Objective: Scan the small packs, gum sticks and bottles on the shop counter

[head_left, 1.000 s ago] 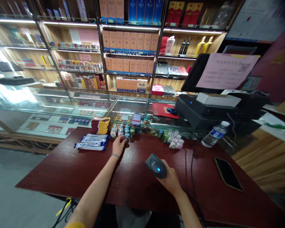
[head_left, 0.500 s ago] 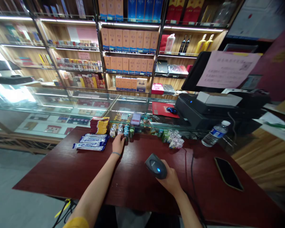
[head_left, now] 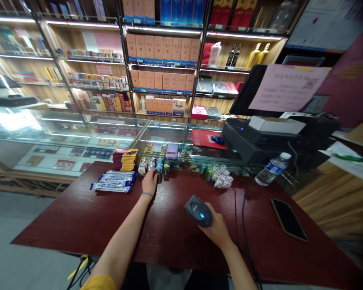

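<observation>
The right hand (head_left: 215,229) is wrapped around a barcode scanner (head_left: 199,210), lifted above the dark red tabletop (head_left: 78,217). Beyond and to the left of the scanner, the left hand (head_left: 149,181) reaches into a cluster of small jars (head_left: 153,165) at the tabletop's far edge; its fingertips touch one, but whether it grips cannot be told. A second jar cluster (head_left: 220,179) sits beyond the scanner to the right, a phone (head_left: 288,219) farther right.

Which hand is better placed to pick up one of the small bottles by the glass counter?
Left. The left hand already rests at the near edge of the small bottles, fingers touching them. The right hand is closed around the barcode scanner, nearer the table's front, so it is occupied.
</observation>
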Action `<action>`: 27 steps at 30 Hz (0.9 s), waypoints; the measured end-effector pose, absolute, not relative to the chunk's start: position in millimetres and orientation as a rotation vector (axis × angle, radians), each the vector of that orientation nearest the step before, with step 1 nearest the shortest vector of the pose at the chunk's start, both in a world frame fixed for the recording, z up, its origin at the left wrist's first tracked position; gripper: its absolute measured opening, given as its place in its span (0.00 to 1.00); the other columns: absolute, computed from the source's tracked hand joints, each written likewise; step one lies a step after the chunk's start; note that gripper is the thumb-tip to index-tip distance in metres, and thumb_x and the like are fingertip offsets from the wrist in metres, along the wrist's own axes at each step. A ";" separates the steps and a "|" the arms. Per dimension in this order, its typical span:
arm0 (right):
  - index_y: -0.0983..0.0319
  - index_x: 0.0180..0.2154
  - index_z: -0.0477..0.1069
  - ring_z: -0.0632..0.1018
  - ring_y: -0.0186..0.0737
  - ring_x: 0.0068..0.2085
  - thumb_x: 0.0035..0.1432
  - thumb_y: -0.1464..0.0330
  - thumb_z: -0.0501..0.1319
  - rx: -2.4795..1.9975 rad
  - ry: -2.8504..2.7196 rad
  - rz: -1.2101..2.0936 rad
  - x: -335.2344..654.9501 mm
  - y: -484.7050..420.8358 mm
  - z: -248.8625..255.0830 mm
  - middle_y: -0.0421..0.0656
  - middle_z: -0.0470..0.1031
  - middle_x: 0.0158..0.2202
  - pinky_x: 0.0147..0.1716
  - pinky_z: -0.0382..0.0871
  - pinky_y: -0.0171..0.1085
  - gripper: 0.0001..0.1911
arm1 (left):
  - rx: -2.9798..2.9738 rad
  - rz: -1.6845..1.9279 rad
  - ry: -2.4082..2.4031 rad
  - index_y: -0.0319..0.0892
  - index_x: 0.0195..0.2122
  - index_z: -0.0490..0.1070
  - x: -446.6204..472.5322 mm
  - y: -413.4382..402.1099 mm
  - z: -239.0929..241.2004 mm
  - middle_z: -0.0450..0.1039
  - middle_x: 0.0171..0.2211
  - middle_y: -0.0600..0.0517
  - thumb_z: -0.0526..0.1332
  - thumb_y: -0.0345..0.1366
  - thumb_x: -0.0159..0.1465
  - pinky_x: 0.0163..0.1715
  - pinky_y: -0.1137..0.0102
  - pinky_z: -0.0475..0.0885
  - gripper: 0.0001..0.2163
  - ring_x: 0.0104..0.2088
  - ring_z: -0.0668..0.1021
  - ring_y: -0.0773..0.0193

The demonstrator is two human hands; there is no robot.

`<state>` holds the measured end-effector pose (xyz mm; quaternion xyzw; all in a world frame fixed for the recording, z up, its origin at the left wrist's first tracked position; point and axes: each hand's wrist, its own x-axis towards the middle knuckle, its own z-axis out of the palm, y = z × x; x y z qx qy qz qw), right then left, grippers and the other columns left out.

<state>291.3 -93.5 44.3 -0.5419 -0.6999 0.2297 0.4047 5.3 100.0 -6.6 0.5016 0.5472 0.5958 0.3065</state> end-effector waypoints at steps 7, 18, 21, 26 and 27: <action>0.58 0.48 0.65 0.80 0.39 0.29 0.50 0.69 0.62 -1.369 -1.786 0.579 291.6 -94.3 46.9 0.39 0.79 0.32 0.28 0.68 0.31 0.21 | 1.333 1.577 1.477 0.46 0.42 0.76 4.5 96.6 -4.4 0.77 0.41 0.46 0.68 0.29 0.54 0.55 0.61 0.67 0.14 0.49 0.77 0.51; 0.58 0.48 0.66 0.82 0.42 0.33 0.50 0.69 0.63 -1.402 -1.756 0.555 306.4 -97.7 49.5 0.41 0.80 0.33 0.31 0.71 0.32 0.22 | 1.333 1.705 1.348 0.45 0.42 0.77 26.2 61.0 7.8 0.74 0.41 0.47 0.70 0.32 0.55 0.55 0.61 0.67 0.13 0.47 0.75 0.52; 0.57 0.46 0.66 0.83 0.42 0.33 0.50 0.69 0.63 -1.446 -1.727 0.537 318.4 -101.1 51.8 0.41 0.81 0.33 0.31 0.71 0.32 0.20 | 1.369 1.638 1.255 0.46 0.42 0.78 54.2 55.2 9.6 0.74 0.40 0.47 0.70 0.33 0.55 0.52 0.63 0.69 0.12 0.45 0.75 0.55; 0.57 0.44 0.67 0.82 0.43 0.32 0.49 0.68 0.63 -1.569 -1.650 0.463 346.7 -109.8 54.6 0.41 0.80 0.31 0.30 0.70 0.33 0.18 | 1.400 1.476 1.100 0.47 0.42 0.77 115.8 55.6 9.8 0.73 0.41 0.47 0.70 0.33 0.56 0.53 0.63 0.69 0.12 0.47 0.74 0.54; 0.58 0.44 0.67 0.82 0.43 0.32 0.49 0.68 0.63 -1.578 -1.634 0.457 352.7 -111.7 55.1 0.41 0.81 0.32 0.31 0.70 0.33 0.18 | 1.380 1.445 1.061 0.47 0.41 0.78 128.3 56.9 9.4 0.73 0.42 0.47 0.70 0.33 0.56 0.53 0.62 0.69 0.12 0.48 0.74 0.54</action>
